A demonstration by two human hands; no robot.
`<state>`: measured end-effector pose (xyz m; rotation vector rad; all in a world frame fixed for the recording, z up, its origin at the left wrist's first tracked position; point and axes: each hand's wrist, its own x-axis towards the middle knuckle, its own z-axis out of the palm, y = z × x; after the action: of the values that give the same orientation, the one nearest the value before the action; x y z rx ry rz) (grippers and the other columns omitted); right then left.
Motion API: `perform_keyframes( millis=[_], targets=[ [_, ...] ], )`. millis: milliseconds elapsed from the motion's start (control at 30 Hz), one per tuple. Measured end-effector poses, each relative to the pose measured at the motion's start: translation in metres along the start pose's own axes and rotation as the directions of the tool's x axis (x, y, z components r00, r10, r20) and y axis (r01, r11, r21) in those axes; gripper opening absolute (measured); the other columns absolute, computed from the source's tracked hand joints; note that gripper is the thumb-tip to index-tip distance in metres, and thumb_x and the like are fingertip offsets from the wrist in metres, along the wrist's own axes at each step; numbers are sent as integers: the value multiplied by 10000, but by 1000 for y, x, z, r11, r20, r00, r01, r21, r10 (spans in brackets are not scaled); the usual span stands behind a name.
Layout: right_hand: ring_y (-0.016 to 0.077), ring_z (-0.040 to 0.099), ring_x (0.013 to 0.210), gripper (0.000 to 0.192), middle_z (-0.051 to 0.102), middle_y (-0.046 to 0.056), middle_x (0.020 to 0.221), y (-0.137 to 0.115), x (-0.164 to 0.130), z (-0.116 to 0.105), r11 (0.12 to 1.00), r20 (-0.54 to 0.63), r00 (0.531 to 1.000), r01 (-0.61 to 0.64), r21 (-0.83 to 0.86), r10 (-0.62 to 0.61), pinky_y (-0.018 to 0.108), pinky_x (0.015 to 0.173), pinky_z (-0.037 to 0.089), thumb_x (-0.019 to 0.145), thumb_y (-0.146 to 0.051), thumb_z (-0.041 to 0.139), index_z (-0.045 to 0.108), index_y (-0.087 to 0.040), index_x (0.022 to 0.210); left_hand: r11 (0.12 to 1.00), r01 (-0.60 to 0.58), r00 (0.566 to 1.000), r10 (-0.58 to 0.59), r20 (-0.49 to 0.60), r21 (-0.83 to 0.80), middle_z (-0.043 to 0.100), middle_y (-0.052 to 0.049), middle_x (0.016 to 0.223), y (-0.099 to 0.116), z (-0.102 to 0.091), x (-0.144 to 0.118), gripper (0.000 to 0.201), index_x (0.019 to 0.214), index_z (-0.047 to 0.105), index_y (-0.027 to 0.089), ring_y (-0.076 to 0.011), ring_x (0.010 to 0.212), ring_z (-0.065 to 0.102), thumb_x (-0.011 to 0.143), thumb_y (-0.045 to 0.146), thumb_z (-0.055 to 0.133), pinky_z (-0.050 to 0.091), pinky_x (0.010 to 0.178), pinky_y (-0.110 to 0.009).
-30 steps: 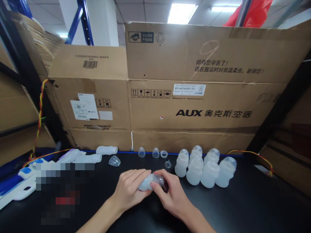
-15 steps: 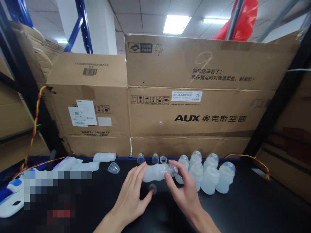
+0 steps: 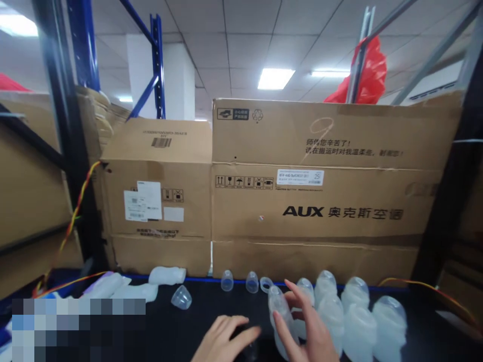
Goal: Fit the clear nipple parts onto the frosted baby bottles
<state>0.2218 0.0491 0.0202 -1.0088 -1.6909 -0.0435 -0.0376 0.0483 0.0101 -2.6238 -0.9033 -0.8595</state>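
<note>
On a black worktop (image 3: 181, 332) before tall cardboard boxes (image 3: 324, 201), the right hand (image 3: 307, 329) grips an upright translucent plastic bottle (image 3: 278, 309); the left hand (image 3: 226, 342) rests spread, fingers loose.

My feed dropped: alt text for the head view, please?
The right hand holds a translucent bottle upright beside a cluster of capped bottles on a black table; the left hand rests flat, with cardboard boxes behind.
</note>
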Motion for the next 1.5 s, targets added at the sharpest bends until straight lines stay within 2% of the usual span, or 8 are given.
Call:
perform_keyframes(
  millis=[333, 533, 767, 867, 1000, 1267, 1400, 1500],
  targets=[
    [279, 740, 1109, 486, 632, 128, 1353, -14, -11, 9, 988, -84, 995, -69, -139, 57, 366, 802, 675, 1035, -376, 528, 485, -288, 1511, 986, -166, 985, 166, 45, -9, 834, -9, 1090, 2, -13, 13, 327, 1277, 698, 345, -170, 943, 780, 1027, 498, 554, 601, 844, -258],
    [296, 719, 981, 440, 674, 105, 1251, -22, -1, -7, 944, -139, 990, -13, -330, -35, 415, 759, 611, 971, -363, 618, 597, -323, 1408, 994, 32, 999, -32, 4, -103, 821, -35, 1150, 8, -9, 8, 514, 1316, 664, 292, -229, 966, 787, 834, 367, 824, 647, 856, -320],
    [437, 569, 1268, 561, 544, 188, 1456, -38, -5, -5, 895, -243, 964, -16, -446, -104, 652, 996, 463, 946, -290, 642, 512, -285, 1492, 955, 261, 956, -276, -102, -142, 833, 14, 986, 17, -13, 4, 313, 1135, 723, 315, -185, 836, 798, 949, 136, 547, 646, 775, -310],
    [377, 596, 1258, 539, 574, 141, 1412, -52, -22, 13, 951, -167, 977, 75, -299, -129, 589, 1008, 525, 946, -228, 631, 514, -334, 1461, 906, 365, 907, -398, -137, -215, 845, 39, 953, 13, -8, 0, 305, 1061, 770, 343, -179, 807, 807, 943, 173, 547, 647, 772, -292],
    [306, 626, 1265, 478, 585, 146, 1406, -57, -34, 53, 988, 69, 993, 99, -119, -91, 472, 1006, 605, 976, -185, 535, 507, -265, 1446, 754, 518, 782, -609, -135, -403, 856, 63, 934, 5, -4, -2, 266, 939, 825, 379, -184, 837, 822, 888, 244, 602, 649, 766, -252],
    [481, 264, 1543, 574, 342, 232, 1643, -36, -4, 117, 910, 39, 982, -156, -384, 185, 690, 1175, 356, 878, -151, 572, 546, -133, 1451, 576, 608, 615, -777, -135, -547, 801, 9, 693, -12, -5, 0, 264, 800, 815, 251, -149, 478, 674, 857, 348, 577, 495, 445, -207],
    [495, 337, 1498, 653, 484, 272, 1540, -37, 3, 122, 804, 88, 920, -283, -522, 381, 663, 1197, 277, 864, -168, 595, 507, -51, 1501, 497, 616, 569, -818, -92, -611, 714, 12, 621, -19, -4, 1, 271, 760, 778, 205, -112, 456, 557, 846, 384, 593, 403, 439, -187],
    [415, 465, 1415, 634, 581, 224, 1452, -44, 2, 115, 846, 178, 918, -234, -480, 355, 571, 1176, 350, 902, -157, 542, 486, -77, 1528, 445, 616, 529, -845, -77, -650, 593, 43, 568, -23, -4, 1, 284, 714, 708, 200, -96, 462, 474, 849, 420, 588, 350, 452, -184]
  ],
)
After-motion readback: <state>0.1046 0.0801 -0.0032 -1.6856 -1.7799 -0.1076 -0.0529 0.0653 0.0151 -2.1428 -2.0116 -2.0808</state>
